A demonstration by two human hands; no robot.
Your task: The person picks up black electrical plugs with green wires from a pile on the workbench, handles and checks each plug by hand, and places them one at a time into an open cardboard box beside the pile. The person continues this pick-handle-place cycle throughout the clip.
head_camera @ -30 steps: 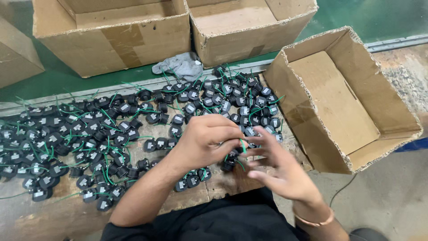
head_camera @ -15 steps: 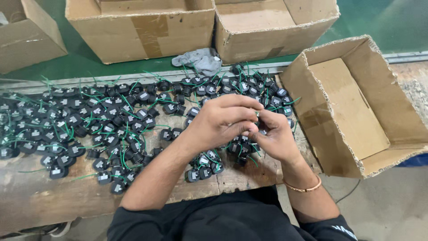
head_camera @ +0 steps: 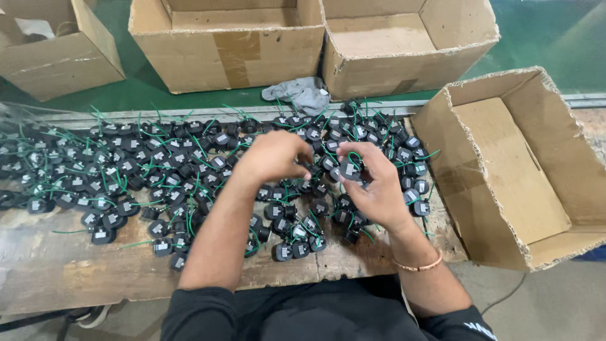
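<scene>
Overhead, the right hand pinched one small black component with a green wire. The left hand hovered curled over the component pile; its grip could not be determined.

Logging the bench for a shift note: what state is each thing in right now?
Right hand: holds one small black part.
Left hand: curled, contents hidden.
Black parts with green wires: loose across the wooden bench.
Tilted cardboard box: open, empty.
Grey cloth: crumpled.

The left hand hides its own grip, and the component pile runs off the left edge.
</scene>
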